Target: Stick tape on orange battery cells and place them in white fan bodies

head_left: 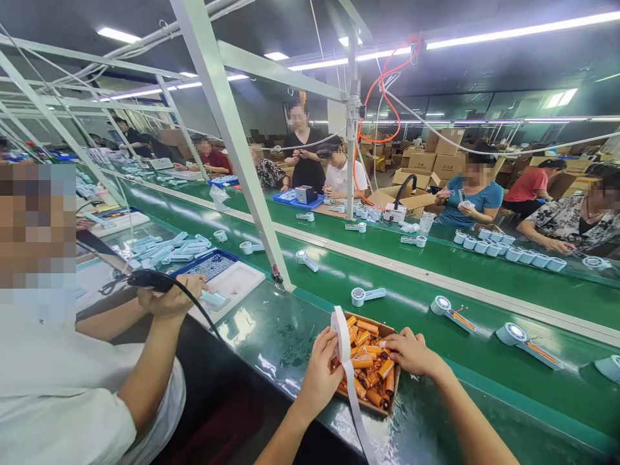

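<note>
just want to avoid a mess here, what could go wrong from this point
The white strip hanging loose from the roll in the left hand might snag or twist. The orange cylinders lie heaped at mixed angles in the box, so the right hand, reaching in, could knock one out, perhaps onto the green belt.
</note>
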The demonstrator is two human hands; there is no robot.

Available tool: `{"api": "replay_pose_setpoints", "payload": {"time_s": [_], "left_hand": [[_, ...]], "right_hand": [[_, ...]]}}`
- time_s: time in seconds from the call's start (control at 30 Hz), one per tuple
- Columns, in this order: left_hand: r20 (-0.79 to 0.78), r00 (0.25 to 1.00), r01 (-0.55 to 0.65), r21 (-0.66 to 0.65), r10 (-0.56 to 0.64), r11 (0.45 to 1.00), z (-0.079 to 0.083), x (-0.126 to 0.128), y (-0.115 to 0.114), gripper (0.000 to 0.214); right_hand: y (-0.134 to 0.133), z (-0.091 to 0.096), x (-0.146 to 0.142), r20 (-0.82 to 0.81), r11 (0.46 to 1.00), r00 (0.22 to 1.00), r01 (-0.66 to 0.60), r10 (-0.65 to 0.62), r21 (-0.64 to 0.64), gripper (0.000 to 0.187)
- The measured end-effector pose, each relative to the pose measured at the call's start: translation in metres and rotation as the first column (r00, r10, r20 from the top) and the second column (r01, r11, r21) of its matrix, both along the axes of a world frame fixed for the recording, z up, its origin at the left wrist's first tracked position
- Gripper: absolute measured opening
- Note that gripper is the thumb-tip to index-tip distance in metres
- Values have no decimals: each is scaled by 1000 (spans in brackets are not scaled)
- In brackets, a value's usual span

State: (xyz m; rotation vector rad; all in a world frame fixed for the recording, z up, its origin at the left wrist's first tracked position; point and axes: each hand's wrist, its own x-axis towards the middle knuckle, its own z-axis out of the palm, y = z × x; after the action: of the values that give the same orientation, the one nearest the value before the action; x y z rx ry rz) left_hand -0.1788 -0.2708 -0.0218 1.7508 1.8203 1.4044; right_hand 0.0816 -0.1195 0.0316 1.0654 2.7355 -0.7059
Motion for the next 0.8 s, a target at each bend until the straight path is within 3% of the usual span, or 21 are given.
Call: {"api": "replay_pose_setpoints", "payload": {"time_s": [0.17,0.27,0.3,0.37,0.43,0.5,0.63,0.8], "left_hand": [[-139,990,-14,35,19,999,13,11,2,48],[-223,974,-28,55,40,998,15,14,1,47],[-260,964,-30,66,46,997,16,14,0,48],[-351,933,-37,116,76,993,21,14,0,48],[-448,885,-43,197,129,980,29,13,0,44],[-522,834,-38,265,177,963,38,13,1,40],[-602,780,-2,268,169,963,52,16,2,37],[-670,730,62,265,137,962,59,21,-1,39]], "right_hand": [[25,1,2,-15,990,995,-101,101,-98,29],[33,-10,6,-271,980,963,-60,7,-189,35],[32,-12,6,-405,967,911,-23,-84,-254,43],[24,-9,2,-642,903,685,53,-343,-426,61],[8,3,-5,-724,816,428,57,-541,-575,70],[-7,19,-12,-723,769,318,29,-613,-639,68],[-24,43,-16,-722,779,360,23,-591,-627,57],[-30,44,-10,-716,770,349,26,-604,-637,54]]}}
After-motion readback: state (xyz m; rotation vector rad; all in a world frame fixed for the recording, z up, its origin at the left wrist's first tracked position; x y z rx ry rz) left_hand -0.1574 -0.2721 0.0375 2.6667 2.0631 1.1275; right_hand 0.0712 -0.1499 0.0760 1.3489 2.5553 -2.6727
